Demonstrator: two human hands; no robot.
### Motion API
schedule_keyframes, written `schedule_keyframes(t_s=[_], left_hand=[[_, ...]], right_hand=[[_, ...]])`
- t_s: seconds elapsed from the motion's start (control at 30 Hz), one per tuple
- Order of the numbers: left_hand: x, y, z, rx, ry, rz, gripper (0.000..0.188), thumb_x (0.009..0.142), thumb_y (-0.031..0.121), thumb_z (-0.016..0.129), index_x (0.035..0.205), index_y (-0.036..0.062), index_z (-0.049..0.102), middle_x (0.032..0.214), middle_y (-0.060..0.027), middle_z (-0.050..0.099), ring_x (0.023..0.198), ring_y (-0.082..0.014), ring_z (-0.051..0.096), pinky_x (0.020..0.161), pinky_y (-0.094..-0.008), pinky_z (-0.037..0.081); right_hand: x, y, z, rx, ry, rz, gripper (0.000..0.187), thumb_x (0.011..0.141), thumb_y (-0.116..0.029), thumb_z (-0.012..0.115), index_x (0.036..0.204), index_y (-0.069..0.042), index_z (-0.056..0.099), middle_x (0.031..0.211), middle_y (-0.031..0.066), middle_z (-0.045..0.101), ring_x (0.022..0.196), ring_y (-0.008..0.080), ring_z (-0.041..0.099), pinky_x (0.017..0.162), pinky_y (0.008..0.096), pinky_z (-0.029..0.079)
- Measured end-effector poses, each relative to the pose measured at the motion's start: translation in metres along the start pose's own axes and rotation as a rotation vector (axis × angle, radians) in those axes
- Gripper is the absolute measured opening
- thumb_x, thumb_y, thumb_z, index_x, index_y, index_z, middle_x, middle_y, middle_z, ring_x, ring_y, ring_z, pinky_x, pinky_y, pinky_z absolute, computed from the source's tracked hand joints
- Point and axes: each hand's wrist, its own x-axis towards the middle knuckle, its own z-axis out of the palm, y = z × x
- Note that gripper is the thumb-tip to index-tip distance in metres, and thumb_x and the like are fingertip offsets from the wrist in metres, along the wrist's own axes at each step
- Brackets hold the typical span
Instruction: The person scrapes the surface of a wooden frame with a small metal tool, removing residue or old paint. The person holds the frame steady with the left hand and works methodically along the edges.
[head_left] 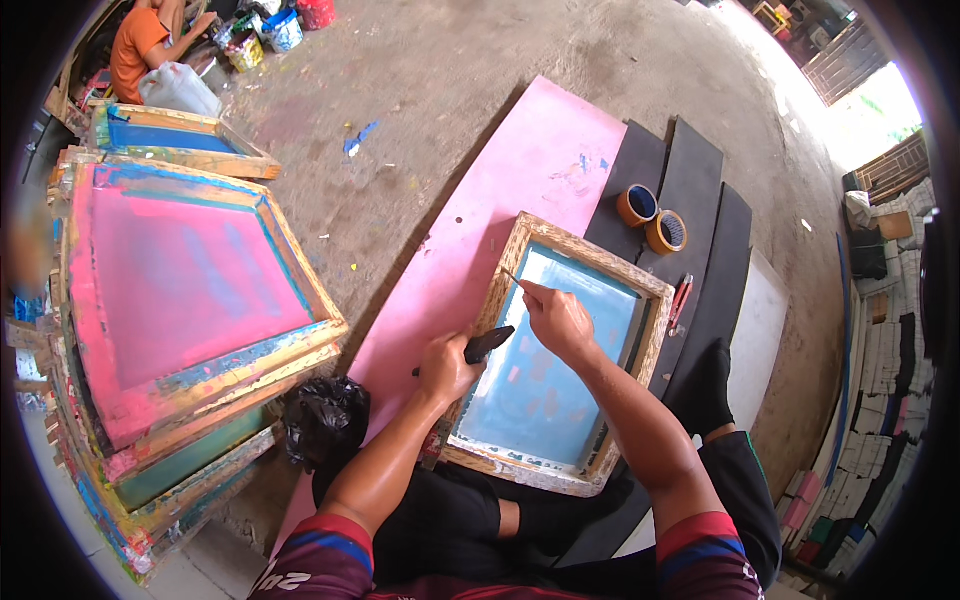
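Observation:
A wooden screen-printing frame (655, 290) with blue mesh rests tilted in front of me, over a pink board. My left hand (447, 370) is closed around a dark, wedge-shaped tool (490, 345) at the frame's left side; its exact kind is unclear. Over the upper part of the mesh, my right hand (558, 318) pinches a thin stick-like piece (512, 279), whose tip reaches the left wooden bar. Pale patches show on the blue mesh.
Two tape rolls (668, 232) and a red cutter knife (681, 300) lie on dark boards right of the frame. Stacked printing frames (335, 325) stand at left, near a black plastic bag (328, 415). Beyond, a person in orange (140, 50) sits beside paint buckets (283, 30).

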Motion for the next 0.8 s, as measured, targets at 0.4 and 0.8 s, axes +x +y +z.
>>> schedule_keyframes(t_s=[0.4,0.8], left_hand=[[0.000,-0.001,0.000,-0.012,-0.015,-0.009,0.051,0.076,0.014,0.090,0.123,-0.0005,0.080,0.094,-0.0214,0.076,0.086,-0.0416,0.076,0.077,-0.0460,0.060],[0.003,0.009,-0.007,0.021,-0.073,-0.041,0.056,0.078,0.016,0.090,0.129,-0.0056,0.077,0.102,-0.0210,0.079,0.092,-0.0390,0.078,0.083,-0.0443,0.062]], right_hand=[[0.006,0.036,0.026,0.566,-0.065,0.170,0.035,0.112,-0.028,0.068,0.145,-0.020,0.076,0.134,0.0215,0.078,0.122,0.0382,0.077,0.102,0.0463,0.059],[0.004,0.048,0.036,0.306,0.141,-0.115,0.042,0.116,-0.032,0.065,0.147,-0.004,0.073,0.074,-0.0050,0.056,0.062,0.0081,0.049,0.058,0.0270,0.046]])
